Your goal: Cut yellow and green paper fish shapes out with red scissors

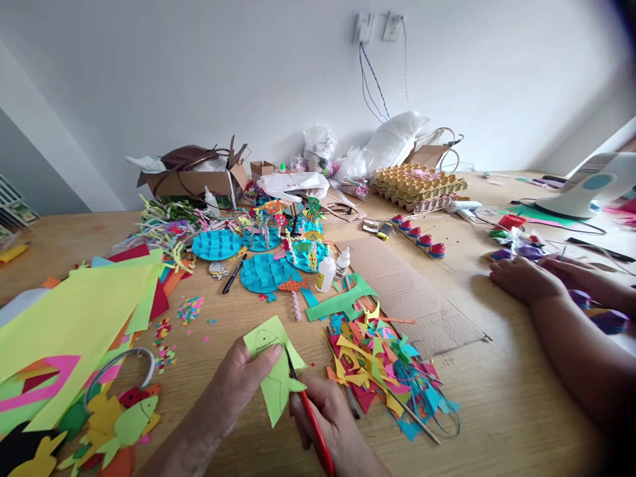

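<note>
My left hand [248, 374] pinches a piece of light green paper [275, 384] between thumb and fingers, above the wooden table. A fish outline with an eye is drawn on the paper in dark line. In my right hand [328, 414] are red-handled scissors [314, 424], their fingers wrapped by mine. The blades reach up into the right side of the paper, beside the drawn outline, and a cut flap sticks out there. Just right of my hands lies a heap of colourful paper scraps [377, 364]. Cut paper fish [132, 421] lie at the lower left.
Yellow-green paper sheets [89, 311] are stacked on the left. Two glue bottles [325, 273] stand beside blue paper discs [265, 273] and a black marker [233, 275]. Flat cardboard [412, 291] lies right of centre. Another person's hands [527, 278] work at the right; egg trays [417, 185] stand behind.
</note>
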Demonstrator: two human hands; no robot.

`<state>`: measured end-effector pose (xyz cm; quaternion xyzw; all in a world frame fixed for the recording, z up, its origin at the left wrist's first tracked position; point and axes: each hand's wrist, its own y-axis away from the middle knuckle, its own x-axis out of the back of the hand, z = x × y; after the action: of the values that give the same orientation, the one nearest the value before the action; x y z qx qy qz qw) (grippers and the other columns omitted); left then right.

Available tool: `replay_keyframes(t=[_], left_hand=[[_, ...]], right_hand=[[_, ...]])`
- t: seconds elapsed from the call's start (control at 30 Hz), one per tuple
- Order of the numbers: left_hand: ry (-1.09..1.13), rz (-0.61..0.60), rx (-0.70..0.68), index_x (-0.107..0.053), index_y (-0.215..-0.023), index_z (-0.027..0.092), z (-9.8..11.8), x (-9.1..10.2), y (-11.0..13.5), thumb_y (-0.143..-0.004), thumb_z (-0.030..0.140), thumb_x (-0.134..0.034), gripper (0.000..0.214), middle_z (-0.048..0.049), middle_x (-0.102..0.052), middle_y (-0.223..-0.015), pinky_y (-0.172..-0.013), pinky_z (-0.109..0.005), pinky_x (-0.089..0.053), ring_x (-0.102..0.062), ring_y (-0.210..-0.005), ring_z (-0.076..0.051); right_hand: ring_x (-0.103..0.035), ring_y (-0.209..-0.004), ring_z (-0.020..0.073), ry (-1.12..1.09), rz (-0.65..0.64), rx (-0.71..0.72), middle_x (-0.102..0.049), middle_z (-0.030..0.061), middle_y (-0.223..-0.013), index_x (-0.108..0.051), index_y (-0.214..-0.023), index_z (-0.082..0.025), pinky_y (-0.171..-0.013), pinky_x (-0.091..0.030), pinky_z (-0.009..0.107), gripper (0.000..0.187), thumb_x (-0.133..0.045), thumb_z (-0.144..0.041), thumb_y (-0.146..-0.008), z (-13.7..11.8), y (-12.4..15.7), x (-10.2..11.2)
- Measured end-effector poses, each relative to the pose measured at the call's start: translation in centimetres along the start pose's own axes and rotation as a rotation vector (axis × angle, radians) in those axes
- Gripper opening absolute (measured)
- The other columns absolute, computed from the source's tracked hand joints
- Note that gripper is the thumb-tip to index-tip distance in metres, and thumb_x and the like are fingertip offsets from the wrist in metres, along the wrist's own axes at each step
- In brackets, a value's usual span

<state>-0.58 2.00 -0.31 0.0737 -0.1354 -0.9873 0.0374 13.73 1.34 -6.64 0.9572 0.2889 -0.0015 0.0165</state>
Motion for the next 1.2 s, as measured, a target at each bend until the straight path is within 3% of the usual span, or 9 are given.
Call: replay_keyframes(t=[0.3,0.7,0.93,1.2], left_hand=[[-0.001,-0.030,0.007,-0.062,-0.068,0.017,-0.1,0.3,-0.1,-0.067,0.037,-0.066,0.021,0.0027,-0.058,-0.054,-0.054,-0.023,-0.043,-0.052,-0.053,-0.014],[-0.041,-0.135,0.039,-0.063,-0.072,0.016,-0.2,1.4,-0.7,-0.070,0.038,-0.066,0.023,0.0007,-0.060,-0.060,-0.056,-0.025,-0.046,-0.055,-0.058,-0.016],[-0.037,-0.054,0.030,-0.062,-0.066,0.016,0.0,1.4,-0.4,-0.067,0.037,-0.067,0.022,0.0013,-0.060,-0.056,-0.053,-0.023,-0.045,-0.053,-0.053,-0.014],[0.030,-0.102,0.066,-0.064,-0.068,0.016,0.2,0.9,0.0,-0.069,0.034,-0.067,0.018,0.0020,-0.062,-0.055,-0.050,-0.021,-0.044,-0.052,-0.049,-0.011]], right_hand=[[-0.028,-0.047,0.0076,0.039,-0.031,-0.040,-0.032,-0.0061,-0.050,-0.038,-0.059,-0.018,-0.041,-0.023,0.019,0.045,-0.045,-0.054,-0.085,-0.2,0.1,0.3],[-0.026,-0.044,0.0075,0.052,-0.051,-0.033,-0.029,-0.0063,-0.048,-0.037,-0.059,-0.019,-0.039,-0.021,0.019,0.051,-0.038,-0.065,-0.082,-0.4,0.2,0.4],[-0.029,-0.043,0.0072,0.044,-0.045,-0.034,-0.033,-0.0061,-0.048,-0.039,-0.059,-0.018,-0.039,-0.020,0.019,0.046,-0.046,-0.057,-0.083,-0.4,0.1,0.4],[-0.030,-0.044,0.0075,0.018,-0.053,-0.028,-0.033,-0.0063,-0.049,-0.039,-0.061,-0.019,-0.042,-0.024,0.019,0.042,-0.042,-0.052,-0.086,-0.3,0.1,0.2]])
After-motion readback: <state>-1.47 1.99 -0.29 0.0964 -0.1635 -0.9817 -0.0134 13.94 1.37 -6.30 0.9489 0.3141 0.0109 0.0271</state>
